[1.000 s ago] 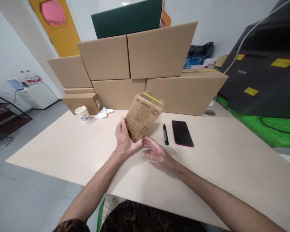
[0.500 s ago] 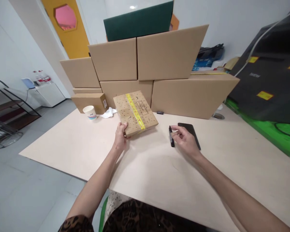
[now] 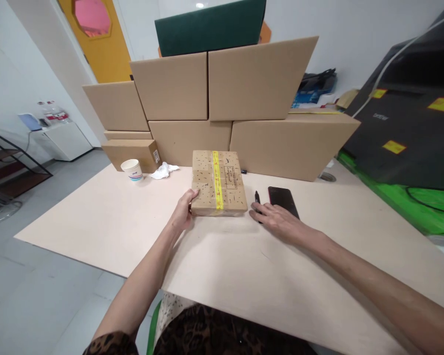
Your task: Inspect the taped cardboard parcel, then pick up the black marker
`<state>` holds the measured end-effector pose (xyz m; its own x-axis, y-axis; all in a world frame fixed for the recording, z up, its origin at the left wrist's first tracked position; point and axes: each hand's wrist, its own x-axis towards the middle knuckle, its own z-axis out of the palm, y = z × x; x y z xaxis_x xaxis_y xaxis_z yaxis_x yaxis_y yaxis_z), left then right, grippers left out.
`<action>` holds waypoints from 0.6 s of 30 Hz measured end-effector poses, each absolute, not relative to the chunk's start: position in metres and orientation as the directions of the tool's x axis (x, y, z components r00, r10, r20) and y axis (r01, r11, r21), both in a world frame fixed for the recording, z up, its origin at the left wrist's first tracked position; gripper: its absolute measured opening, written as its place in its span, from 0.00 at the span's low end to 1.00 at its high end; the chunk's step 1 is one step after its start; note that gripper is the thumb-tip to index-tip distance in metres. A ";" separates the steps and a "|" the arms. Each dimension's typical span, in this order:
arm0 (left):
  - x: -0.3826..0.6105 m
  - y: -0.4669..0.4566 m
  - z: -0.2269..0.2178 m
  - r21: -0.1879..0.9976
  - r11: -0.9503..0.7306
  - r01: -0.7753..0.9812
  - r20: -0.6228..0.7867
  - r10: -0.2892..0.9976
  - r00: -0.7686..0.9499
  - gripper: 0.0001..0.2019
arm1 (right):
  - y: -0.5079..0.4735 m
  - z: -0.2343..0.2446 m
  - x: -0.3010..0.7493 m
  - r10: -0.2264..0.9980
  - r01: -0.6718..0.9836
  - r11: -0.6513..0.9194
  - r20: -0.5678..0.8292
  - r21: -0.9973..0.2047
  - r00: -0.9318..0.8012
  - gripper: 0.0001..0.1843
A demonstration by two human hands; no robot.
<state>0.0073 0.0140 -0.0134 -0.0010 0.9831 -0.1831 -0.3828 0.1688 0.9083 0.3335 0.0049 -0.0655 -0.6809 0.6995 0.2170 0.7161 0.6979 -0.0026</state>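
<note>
My left hand [image 3: 186, 209] grips the near left corner of a small cardboard box [image 3: 205, 177], thumb on top and fingers down its side. The box is speckled with dark marks, has yellow tape across it and a printed panel on the right. It sits squarely in front of me. My right hand [image 3: 277, 221] is low over the table, fingers stretched left towards the box's near right corner. Beneath these fingers lies a black marker [image 3: 257, 197], partly covered. A dark phone [image 3: 283, 198] rests just behind the right hand.
Large cardboard boxes [image 3: 262, 79] are stacked along the table's [image 3: 96, 222] back, a dark green box [image 3: 210, 27] on top. A paper cup [image 3: 132, 170] and crumpled tissue [image 3: 164, 170] are at left. A small black piece [image 3: 243, 172] lies behind the speckled box. Tape [image 3: 327, 176] is at right.
The speckled box has turned from slanted to straight and moved right, with my left hand still on it. My right hand has moved left and down across the marker, its fingers extending.
</note>
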 end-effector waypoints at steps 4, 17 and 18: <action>-0.006 0.019 -0.012 0.896 0.297 -0.331 -0.298 0.953 0.050 0.24 | 0.019 -0.060 0.327 0.628 0.645 0.764 0.199 0.027 -0.752 0.20; -0.027 0.066 0.004 0.953 0.286 0.100 -0.282 0.958 -0.047 0.25 | 0.009 -0.045 0.340 0.730 0.774 0.509 0.666 -0.377 -0.156 0.10; -0.026 0.064 0.007 0.964 0.230 0.132 -0.219 0.972 -0.088 0.25 | 0.004 -0.043 0.339 0.722 0.758 0.454 0.691 -0.469 -0.005 0.13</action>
<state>-0.0262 0.0639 0.0071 -0.0883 0.9717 -0.2192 0.1319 0.2295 0.9643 0.3393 0.0039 -0.0428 -0.0053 0.7224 0.6915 0.7578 0.4541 -0.4686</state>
